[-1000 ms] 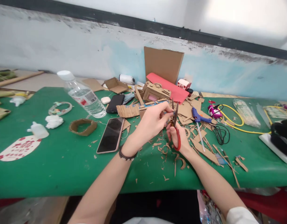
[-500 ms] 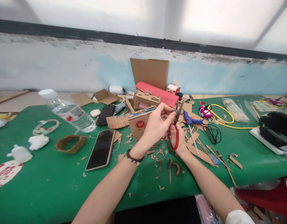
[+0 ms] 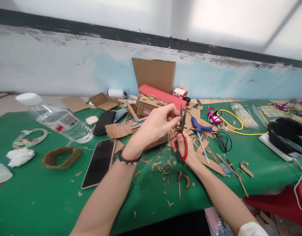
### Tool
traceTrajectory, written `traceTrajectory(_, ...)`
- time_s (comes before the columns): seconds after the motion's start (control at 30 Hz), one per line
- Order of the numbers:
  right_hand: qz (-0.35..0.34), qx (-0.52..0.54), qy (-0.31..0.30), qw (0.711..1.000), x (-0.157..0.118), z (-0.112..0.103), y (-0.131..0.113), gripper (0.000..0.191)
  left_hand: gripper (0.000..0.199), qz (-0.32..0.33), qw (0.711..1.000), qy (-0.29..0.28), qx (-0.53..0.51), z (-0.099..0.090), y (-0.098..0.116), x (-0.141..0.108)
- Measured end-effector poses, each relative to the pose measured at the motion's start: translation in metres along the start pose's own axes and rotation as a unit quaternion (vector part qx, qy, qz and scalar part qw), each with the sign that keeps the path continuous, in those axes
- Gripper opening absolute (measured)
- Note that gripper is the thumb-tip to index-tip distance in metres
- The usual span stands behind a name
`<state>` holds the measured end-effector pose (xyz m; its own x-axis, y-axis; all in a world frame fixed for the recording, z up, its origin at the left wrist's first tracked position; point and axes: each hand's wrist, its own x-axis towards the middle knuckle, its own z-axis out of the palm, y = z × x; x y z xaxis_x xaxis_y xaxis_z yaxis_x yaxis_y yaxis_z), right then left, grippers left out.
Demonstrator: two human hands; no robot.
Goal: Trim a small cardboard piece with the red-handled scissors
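My right hand (image 3: 182,148) is closed around the handles of red-handled scissors (image 3: 186,149), whose blades point up and stand slightly apart. My left hand (image 3: 158,124) pinches a small blue-marked scrap (image 3: 181,116), probably cardboard, right at the blades. Whether the blades touch the scrap I cannot tell. Below my left wrist and palm lies a cardboard piece (image 3: 157,143), partly hidden by the hand. Behind it stands a cardboard camera model (image 3: 149,105). Cardboard trimmings (image 3: 169,168) are strewn on the green table under both hands.
A blue glue gun (image 3: 201,125) lies to the right, with a black cable beside it. Left of my hands are a phone (image 3: 99,164), a cardboard ring (image 3: 61,158) and a tilted water bottle (image 3: 61,121). A brown cardboard sheet (image 3: 154,73) leans against the wall.
My view has shifted slightly. My left hand has drawn a little away from my right, and the scissors now stand more upright, with their blades showing more fully beside the scrap.
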<state>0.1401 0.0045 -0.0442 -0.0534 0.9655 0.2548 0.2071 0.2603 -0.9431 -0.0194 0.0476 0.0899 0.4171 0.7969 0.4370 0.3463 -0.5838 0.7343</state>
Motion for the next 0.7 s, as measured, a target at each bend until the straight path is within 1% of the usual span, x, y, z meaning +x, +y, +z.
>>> traceTrajectory(0.1, -0.011, 0.035, -0.019, 0.999, 0.002, 0.0, -0.002, 0.054, 0.006, 0.007, 0.999, -0.013, 0.035, -0.009, 0.001, -0.002)
traceTrajectory(0.17, 0.0, 0.026, -0.024, 0.999, 0.002, 0.002, 0.0, 0.054, 0.006, 0.003, 0.999, -0.01, 0.051, -0.012, 0.001, -0.004)
traceTrajectory(0.23, 0.012, 0.021, -0.016, 1.0, 0.002, 0.004, 0.003, 0.055, 0.005, -0.007, 0.998, -0.001, 0.056, -0.012, -0.001, -0.005)
traceTrajectory(0.37, 0.025, 0.002, 0.035, 0.999, 0.003, 0.006, 0.007, 0.057, 0.01, -0.027, 0.999, 0.008, 0.021, -0.004, -0.006, -0.004)
traceTrajectory(0.47, 0.047, 0.014, 0.074, 0.996, 0.005, 0.005, 0.004, 0.061, 0.022, -0.053, 0.998, -0.013, -0.038, 0.007, -0.009, -0.001)
traceTrajectory(0.53, 0.049, 0.033, 0.087, 0.994, 0.006, 0.004, 0.001, 0.062, 0.026, -0.066, 0.994, -0.033, -0.078, 0.016, -0.008, 0.001)
traceTrajectory(0.6, 0.04, 0.041, 0.087, 0.995, 0.008, 0.003, 0.0, 0.061, 0.023, -0.063, 0.993, -0.034, -0.096, 0.022, -0.007, 0.003)
traceTrajectory(0.7, 0.017, 0.054, 0.057, 0.997, 0.009, 0.0, 0.003, 0.058, 0.018, -0.041, 0.996, -0.024, -0.07, 0.023, -0.006, 0.002)
